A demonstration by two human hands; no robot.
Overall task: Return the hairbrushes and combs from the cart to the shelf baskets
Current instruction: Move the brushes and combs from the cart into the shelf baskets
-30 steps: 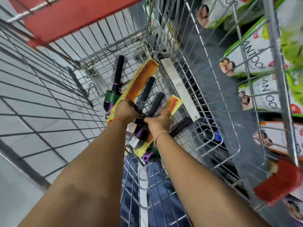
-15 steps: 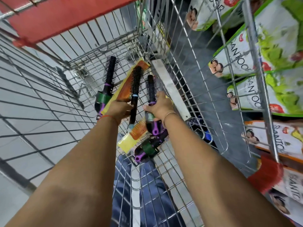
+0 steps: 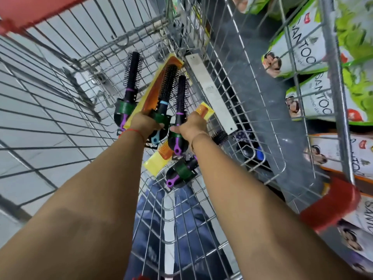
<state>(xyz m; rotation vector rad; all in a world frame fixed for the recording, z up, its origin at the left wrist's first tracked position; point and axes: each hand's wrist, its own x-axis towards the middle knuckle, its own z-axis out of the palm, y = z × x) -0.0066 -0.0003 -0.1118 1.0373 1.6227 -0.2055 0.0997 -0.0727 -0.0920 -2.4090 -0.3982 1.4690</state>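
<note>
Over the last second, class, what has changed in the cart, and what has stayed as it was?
Both hands have lifted brushes from the pile: the left hand now grips the blue-banded brush, the right hand the purple-banded brush. The far-left brush and the low yellow comb pack stayed put.

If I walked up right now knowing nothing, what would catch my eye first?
Two bare arms reach down into a wire shopping cart. The left hand grips a round hairbrush with a blue band along with a long orange comb; the right hand grips a purple-banded brush. Green-and-white boxes fill the shelves at right.
</note>
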